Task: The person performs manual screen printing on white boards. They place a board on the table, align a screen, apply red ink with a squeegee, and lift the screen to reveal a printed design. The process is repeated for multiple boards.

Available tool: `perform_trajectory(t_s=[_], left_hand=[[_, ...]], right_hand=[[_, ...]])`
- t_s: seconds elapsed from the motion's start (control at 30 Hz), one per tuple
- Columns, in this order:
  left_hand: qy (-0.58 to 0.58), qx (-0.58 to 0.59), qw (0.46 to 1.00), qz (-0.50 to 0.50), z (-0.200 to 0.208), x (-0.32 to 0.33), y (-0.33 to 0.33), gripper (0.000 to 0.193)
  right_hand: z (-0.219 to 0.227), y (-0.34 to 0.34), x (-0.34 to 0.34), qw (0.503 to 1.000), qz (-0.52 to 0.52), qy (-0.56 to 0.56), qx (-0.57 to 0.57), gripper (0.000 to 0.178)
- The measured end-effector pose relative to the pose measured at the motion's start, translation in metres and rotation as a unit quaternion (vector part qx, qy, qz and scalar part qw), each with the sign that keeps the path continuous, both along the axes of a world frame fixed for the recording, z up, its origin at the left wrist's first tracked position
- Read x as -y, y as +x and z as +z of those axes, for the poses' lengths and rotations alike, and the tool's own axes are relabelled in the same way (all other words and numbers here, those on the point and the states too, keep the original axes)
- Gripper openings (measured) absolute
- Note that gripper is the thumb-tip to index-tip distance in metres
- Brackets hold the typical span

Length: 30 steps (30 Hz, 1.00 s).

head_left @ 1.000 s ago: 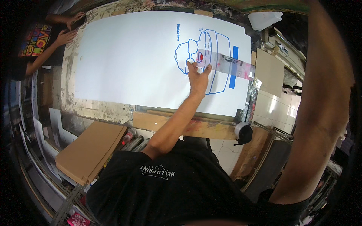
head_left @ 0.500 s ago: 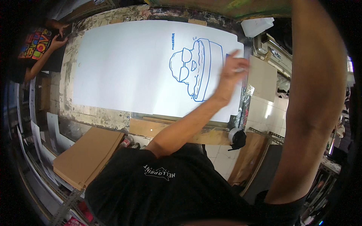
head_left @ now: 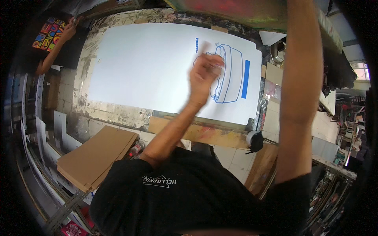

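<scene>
A large white sheet point(head_left: 141, 67) lies flat on the paint-stained table. Blue line art point(head_left: 230, 74) is printed at its right end, with a solid blue bar beside it. Over this drawing hovers my left hand point(head_left: 205, 70), its fingers smeared by motion; whether it holds anything does not show. My right arm point(head_left: 301, 98) reaches up past the top edge, so the hand itself is out of the picture. Near that arm, a raised greenish panel like a printing screen point(head_left: 240, 13) slants above the table's far side.
Brown cardboard sheets point(head_left: 96, 157) are stacked at the lower left, beside a clear bottle point(head_left: 136, 148). A roll of tape point(head_left: 252, 137) sits at the table's near right corner. Another person point(head_left: 55, 43) stands at the far left. Metal racks point(head_left: 327, 192) line the right side.
My left hand has moved leftward from the sheet's right end to above the drawing, uncovering the blue bar. The view has shifted, and more of the raised panel shows.
</scene>
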<state>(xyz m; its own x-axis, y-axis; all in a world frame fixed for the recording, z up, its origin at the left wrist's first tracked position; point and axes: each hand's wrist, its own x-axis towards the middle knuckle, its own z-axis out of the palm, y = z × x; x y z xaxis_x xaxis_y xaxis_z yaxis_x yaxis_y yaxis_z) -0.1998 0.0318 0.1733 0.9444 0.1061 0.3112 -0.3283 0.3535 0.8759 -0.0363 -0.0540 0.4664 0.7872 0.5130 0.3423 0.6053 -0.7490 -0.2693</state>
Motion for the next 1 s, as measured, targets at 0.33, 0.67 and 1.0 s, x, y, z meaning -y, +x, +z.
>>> perform_trajectory(t_s=[0.33,0.67,1.0], left_hand=[[-0.060,-0.187,0.978,0.071,-0.020,-0.147,-0.094,0.105],[0.486,-0.077,0.848,0.195,-0.175,-0.180,-0.151,0.081],[0.510,-0.107,0.831,0.194,-0.183,-0.183,-0.153,0.073]], right_hand=[[-0.207,-0.195,0.000,0.996,-0.029,0.047,0.066,0.041],[-0.382,-0.225,0.000,0.974,-0.063,-0.087,-0.200,0.071],[-0.435,-0.133,0.010,0.987,-0.126,-0.046,-0.090,0.082]])
